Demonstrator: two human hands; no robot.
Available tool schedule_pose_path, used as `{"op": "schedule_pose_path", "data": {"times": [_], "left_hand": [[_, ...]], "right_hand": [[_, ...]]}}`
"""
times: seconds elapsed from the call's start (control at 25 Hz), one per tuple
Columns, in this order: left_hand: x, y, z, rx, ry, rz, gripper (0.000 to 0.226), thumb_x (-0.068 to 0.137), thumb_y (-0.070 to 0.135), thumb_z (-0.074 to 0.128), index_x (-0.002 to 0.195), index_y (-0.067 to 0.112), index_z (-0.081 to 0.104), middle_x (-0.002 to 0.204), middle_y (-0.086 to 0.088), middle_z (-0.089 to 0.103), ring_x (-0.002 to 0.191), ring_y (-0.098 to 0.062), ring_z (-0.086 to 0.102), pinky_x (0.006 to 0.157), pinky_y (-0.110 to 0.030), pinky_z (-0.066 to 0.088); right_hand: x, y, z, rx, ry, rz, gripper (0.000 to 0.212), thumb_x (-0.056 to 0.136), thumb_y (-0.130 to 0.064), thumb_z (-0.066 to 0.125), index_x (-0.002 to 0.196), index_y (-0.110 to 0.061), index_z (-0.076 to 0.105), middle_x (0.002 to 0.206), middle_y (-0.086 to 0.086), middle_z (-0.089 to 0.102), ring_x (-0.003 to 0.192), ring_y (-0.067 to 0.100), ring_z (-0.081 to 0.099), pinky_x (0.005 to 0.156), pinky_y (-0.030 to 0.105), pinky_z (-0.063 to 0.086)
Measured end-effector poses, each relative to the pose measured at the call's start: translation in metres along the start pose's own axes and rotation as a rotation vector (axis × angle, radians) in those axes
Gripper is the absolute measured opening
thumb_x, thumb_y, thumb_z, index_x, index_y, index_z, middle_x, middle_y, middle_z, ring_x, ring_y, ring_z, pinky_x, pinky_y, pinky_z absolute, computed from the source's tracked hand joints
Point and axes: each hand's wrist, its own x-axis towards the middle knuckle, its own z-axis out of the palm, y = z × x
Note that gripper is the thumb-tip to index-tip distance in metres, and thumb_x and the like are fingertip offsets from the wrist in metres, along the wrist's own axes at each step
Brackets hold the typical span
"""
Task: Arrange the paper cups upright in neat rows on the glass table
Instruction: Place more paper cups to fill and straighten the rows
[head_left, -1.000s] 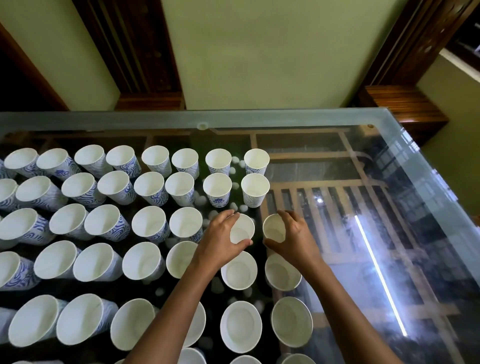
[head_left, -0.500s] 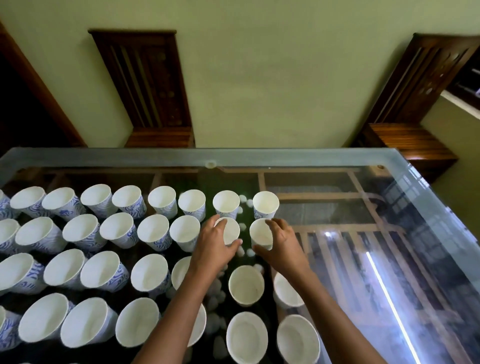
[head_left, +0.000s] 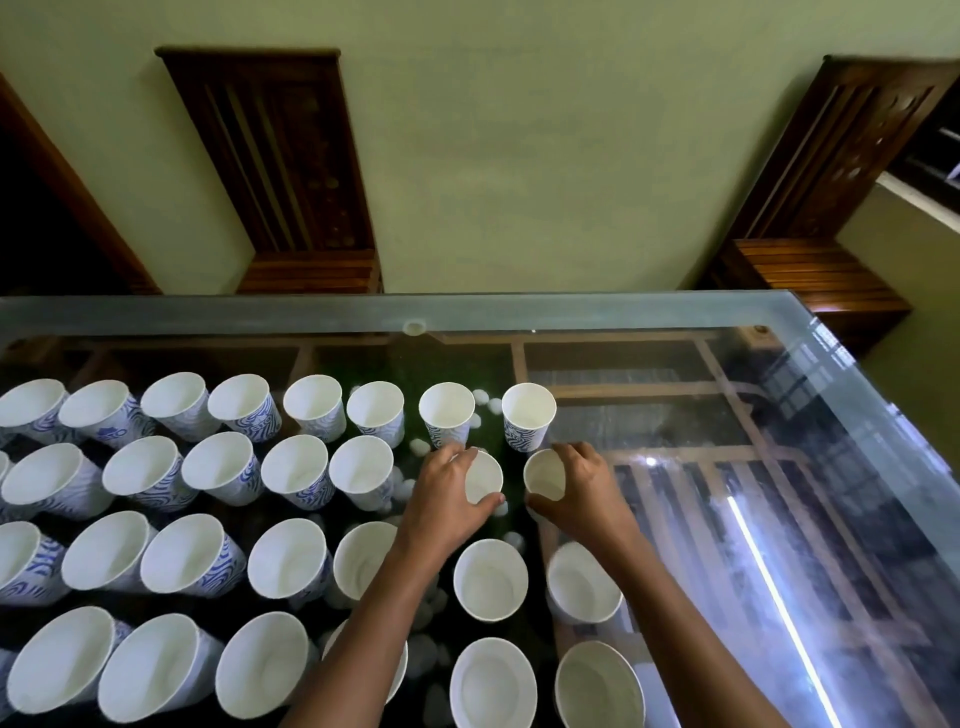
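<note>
Several white paper cups with blue patterns stand upright in rows on the glass table (head_left: 675, 317). My left hand (head_left: 447, 499) grips one cup (head_left: 484, 475) around its rim in the second row from the back. Beside it, my right hand (head_left: 582, 493) grips another cup (head_left: 543, 475) the same way. Both cups are upright, just in front of the back row's last two cups (head_left: 447, 410) (head_left: 529, 410). My forearms cross over the nearer rows and hide parts of some cups.
Small white balls (head_left: 480, 397) lie under the glass between the cups. The right part of the table is bare glass with a bright light reflection (head_left: 769, 582). Wooden chairs (head_left: 291, 171) (head_left: 831, 208) stand against the green wall behind the table's far edge.
Both hands moved away from me, from the third row to the second row behind it, each with a cup. The camera tilted up, showing more wall.
</note>
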Motion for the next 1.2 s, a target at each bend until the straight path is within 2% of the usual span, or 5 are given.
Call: {"op": "schedule_pose_path", "data": {"times": [0.4,0.6,0.8,0.96,1.2], "left_hand": [[-0.010,0.006,0.008,0.006,-0.014,0.072,0.066,0.077,0.047,0.067,0.133,0.019,0.045,0.143,0.002,0.038,0.130,-0.013,0.032,0.101,-0.023,0.029],[0.010,0.001,0.001,0.013,0.047,0.046,0.065,0.078,0.047,0.066,0.133,0.020,0.046,0.143,0.001,0.038,0.130,-0.017,0.034,0.102,-0.031,0.036],[0.053,-0.008,-0.010,0.069,0.148,0.012,0.062,0.080,0.042,0.065,0.133,0.017,0.046,0.145,-0.003,0.036,0.132,-0.021,0.034,0.105,-0.032,0.034],[0.081,-0.017,-0.009,0.102,0.101,-0.047,0.064,0.081,0.042,0.064,0.135,0.017,0.042,0.147,-0.005,0.032,0.133,-0.023,0.031,0.105,-0.033,0.033],[0.088,-0.022,0.002,0.086,0.143,-0.048,0.056,0.082,0.039,0.064,0.130,0.016,0.047,0.140,-0.006,0.040,0.127,-0.022,0.036,0.101,-0.031,0.035]], "right_hand": [[-0.019,0.013,-0.004,0.008,0.017,0.000,0.079,0.075,-0.034,0.075,0.139,-0.012,0.036,0.141,0.009,0.040,0.125,0.025,0.042,0.100,0.034,0.041],[0.006,0.006,-0.004,0.005,0.047,-0.025,0.080,0.074,-0.040,0.074,0.140,-0.015,0.035,0.143,0.008,0.040,0.126,0.025,0.043,0.101,0.035,0.042],[0.055,-0.011,-0.001,0.080,0.074,-0.073,0.078,0.076,-0.033,0.073,0.140,-0.014,0.033,0.146,0.009,0.034,0.130,0.026,0.036,0.106,0.039,0.037],[0.081,-0.014,0.006,0.064,0.058,-0.017,0.082,0.075,-0.036,0.074,0.141,-0.016,0.029,0.150,0.009,0.026,0.135,0.028,0.027,0.106,0.043,0.035],[0.091,-0.007,0.012,0.062,0.056,-0.019,0.075,0.076,-0.034,0.073,0.138,-0.016,0.034,0.141,0.008,0.038,0.127,0.025,0.037,0.100,0.038,0.041]]}}
